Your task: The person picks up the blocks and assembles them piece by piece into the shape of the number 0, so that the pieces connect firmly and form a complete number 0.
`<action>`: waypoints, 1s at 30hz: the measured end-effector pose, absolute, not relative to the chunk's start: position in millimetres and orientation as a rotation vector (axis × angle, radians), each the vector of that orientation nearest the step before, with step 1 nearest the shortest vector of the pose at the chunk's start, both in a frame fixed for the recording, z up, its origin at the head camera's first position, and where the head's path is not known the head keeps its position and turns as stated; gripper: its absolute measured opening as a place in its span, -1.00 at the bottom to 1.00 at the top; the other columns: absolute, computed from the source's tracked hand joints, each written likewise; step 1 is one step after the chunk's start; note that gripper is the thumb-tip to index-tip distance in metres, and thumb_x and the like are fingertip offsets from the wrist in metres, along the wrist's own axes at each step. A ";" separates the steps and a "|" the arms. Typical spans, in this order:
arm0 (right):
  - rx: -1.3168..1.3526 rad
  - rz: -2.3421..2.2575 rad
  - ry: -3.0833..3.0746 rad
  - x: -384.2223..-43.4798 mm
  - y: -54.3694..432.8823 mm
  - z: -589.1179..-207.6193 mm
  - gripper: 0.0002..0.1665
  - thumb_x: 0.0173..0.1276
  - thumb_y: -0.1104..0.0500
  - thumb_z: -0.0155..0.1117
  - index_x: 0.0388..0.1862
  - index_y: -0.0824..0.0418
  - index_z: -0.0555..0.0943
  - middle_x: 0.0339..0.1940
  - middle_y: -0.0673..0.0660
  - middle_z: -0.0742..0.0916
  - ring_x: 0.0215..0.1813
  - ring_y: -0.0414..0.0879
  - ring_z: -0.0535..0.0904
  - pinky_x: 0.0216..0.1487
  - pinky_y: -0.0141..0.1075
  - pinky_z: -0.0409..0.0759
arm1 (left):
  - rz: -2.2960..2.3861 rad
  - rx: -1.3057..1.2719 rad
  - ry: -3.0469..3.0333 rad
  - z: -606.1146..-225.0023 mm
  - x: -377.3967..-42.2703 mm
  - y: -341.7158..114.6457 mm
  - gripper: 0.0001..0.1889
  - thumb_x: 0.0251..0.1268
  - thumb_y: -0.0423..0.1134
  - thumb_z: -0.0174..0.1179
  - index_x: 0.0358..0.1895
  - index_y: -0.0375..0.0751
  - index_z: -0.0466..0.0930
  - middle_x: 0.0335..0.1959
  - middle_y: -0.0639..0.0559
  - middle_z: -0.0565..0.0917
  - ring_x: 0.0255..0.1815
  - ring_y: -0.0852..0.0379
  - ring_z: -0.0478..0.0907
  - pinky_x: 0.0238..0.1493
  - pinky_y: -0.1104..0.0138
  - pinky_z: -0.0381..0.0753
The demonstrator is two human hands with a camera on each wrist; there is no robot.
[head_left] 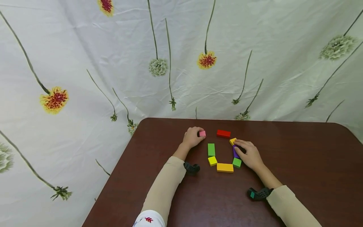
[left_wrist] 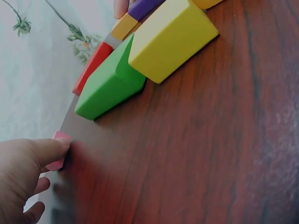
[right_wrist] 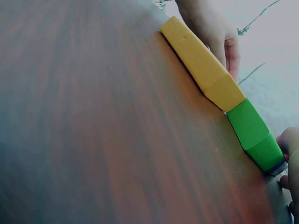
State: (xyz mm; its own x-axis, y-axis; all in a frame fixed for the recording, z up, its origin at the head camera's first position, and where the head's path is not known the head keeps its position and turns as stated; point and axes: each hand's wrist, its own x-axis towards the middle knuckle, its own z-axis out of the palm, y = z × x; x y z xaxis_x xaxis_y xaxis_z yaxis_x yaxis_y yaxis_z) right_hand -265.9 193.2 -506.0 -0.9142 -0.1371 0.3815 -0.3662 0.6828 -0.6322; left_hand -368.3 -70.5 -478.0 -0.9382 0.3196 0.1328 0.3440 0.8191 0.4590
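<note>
At the left of the block outline, my left hand (head_left: pixel 192 137) pinches a small pink block (head_left: pixel 202 133) between thumb and fingers. The left wrist view shows the thumb on that pink block (left_wrist: pixel 59 148), close to the tabletop. My right hand (head_left: pixel 249 154) is at the outline's right side. Its fingertips touch the small yellow block (head_left: pixel 232 141), and its thumb lies by the purple block (head_left: pixel 235 152), partly covering it. A green block (head_left: pixel 237 162) sits just below the purple one. A red block (head_left: pixel 223 133) lies at the far side, between the hands.
A long green block (head_left: pixel 211 149), a yellow block (head_left: pixel 212 161) and a long orange-yellow block (head_left: pixel 225 167) form the left and near sides. All rest on a dark brown table (head_left: pixel 306 164). A flowered white cloth (head_left: pixel 127 56) hangs behind its far edge.
</note>
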 end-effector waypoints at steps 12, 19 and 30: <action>0.390 1.079 -2.598 -266.7 193.7 -507.3 -0.60 0.43 0.19 0.21 0.16 0.37 0.60 0.21 0.32 0.60 0.23 0.26 0.43 0.25 0.23 0.27 | -0.785 -0.794 -3.010 -462.5 -363.7 -49.7 -0.62 0.31 -0.19 0.29 0.17 -0.17 0.59 0.14 -0.04 0.60 0.09 0.02 0.47 0.18 0.23 0.44; 0.396 1.071 -2.588 -267.1 192.8 -507.9 -0.61 0.42 0.19 0.23 0.15 0.37 0.61 0.20 0.31 0.61 0.22 0.26 0.44 0.24 0.23 0.28 | -0.752 -0.929 -3.065 -454.6 -362.9 -40.4 -0.64 0.29 -0.25 0.30 0.15 -0.16 0.61 0.11 -0.04 0.61 -0.01 0.06 0.48 0.08 0.32 0.48; 0.399 1.067 -2.580 -267.3 193.5 -508.7 -0.61 0.41 0.19 0.23 0.14 0.36 0.61 0.19 0.32 0.61 0.21 0.26 0.45 0.22 0.23 0.29 | -0.642 -0.965 -3.163 -454.9 -366.6 -39.9 -0.61 0.34 -0.43 0.14 0.20 -0.11 0.61 0.17 -0.04 0.58 0.03 0.06 0.46 0.12 0.29 0.46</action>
